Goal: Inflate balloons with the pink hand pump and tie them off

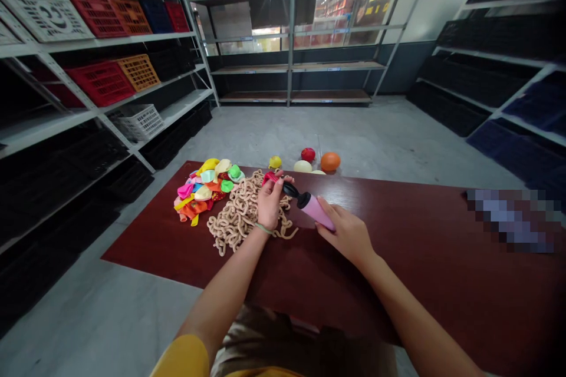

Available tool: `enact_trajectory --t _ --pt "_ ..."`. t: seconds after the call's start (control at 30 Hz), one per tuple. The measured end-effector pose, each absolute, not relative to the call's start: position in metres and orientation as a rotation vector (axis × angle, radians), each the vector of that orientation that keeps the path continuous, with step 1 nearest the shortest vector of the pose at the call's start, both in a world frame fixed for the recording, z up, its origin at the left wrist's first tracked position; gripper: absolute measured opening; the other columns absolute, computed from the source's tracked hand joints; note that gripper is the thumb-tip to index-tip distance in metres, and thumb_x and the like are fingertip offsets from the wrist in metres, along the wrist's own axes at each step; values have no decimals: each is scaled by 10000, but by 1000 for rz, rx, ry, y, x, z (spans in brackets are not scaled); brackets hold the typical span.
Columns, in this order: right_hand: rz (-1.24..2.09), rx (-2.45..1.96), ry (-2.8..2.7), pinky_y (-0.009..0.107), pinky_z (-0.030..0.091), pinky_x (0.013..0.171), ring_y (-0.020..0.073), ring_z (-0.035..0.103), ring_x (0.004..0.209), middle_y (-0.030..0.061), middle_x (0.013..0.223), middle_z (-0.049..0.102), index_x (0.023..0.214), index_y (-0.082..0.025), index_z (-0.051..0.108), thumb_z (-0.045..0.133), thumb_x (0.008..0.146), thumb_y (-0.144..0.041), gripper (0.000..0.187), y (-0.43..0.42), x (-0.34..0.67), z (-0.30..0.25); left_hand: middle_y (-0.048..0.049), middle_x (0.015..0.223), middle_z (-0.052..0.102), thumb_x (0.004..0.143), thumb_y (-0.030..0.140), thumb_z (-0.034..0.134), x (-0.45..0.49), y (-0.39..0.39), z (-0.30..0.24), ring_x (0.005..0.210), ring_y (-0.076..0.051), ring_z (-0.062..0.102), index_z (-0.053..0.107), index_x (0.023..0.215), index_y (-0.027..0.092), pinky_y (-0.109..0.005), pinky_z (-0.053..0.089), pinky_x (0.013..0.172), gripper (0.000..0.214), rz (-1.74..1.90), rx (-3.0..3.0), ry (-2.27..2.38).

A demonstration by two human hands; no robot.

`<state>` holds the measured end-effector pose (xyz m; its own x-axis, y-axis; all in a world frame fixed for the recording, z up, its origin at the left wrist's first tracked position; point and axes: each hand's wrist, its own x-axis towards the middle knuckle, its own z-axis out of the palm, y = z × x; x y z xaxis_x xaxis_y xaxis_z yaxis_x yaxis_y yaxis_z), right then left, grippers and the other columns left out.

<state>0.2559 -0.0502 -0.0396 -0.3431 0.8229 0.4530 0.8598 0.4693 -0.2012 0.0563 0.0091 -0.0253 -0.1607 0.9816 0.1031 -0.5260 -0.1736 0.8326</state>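
Note:
My right hand [347, 232] is wrapped round the pink body of a balloon pump [316, 211], whose black nozzle points up and to the left. At the nozzle's tip, my left hand [269, 203] pinches a red balloon [269, 178]; whether its neck sits over the nozzle cannot be made out. Under and beside my left hand lies a heap of beige rope [234, 215] in loose coils. Left of the rope is a pile of uninflated balloons [206, 191] in many colours.
The dark red table [398, 247] holds a pixelated item [513, 218] at its right. On the floor past its far edge lie inflated balloons, among them an orange one [330, 161] and a yellow one [275, 162]. Shelves with crates [104, 79] stand left; metal racks stand behind and right.

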Motion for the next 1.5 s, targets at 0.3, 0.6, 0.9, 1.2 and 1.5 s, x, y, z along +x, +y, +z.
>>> enact_trajectory --t 0.3,0.6,0.9,1.2,1.5 --pt "140 -1366 -2090 379 493 860 256 627 1022 88 1190 641 1364 -225 464 599 841 -372 560 -47 243 -45 37 676 538 865 475 595 80 -5 9 596 -110 569 531 994 248 -274 505 647 269 1797 522 468" --pt "32 -1492 -2104 308 452 743 228 632 913 64 1079 665 1340 -259 468 619 829 -383 547 -46 242 -51 57 565 405 862 533 566 89 0 14 413 -66 384 433 751 209 -191 324 390 368 1926 549 628" --pt "-77 -1425 -2179 298 421 719 216 642 868 66 1005 681 1202 -196 525 589 835 -369 410 -44 241 -64 77 536 340 901 475 525 37 15 41 383 -51 326 360 726 209 -181 240 365 358 1942 485 795" --pt "-111 -1446 -2035 300 425 699 207 645 823 41 957 687 1138 -212 558 607 792 -313 364 -42 243 -66 85 554 318 850 505 601 7 24 67 398 -45 318 382 740 202 -177 237 372 390 2014 534 698" --pt "-41 -1474 -1929 299 443 678 224 667 840 51 987 690 1157 -200 548 604 791 -359 402 -43 250 -69 59 558 401 821 539 624 106 -4 31 414 -56 384 414 710 194 -194 323 396 419 1759 685 648"
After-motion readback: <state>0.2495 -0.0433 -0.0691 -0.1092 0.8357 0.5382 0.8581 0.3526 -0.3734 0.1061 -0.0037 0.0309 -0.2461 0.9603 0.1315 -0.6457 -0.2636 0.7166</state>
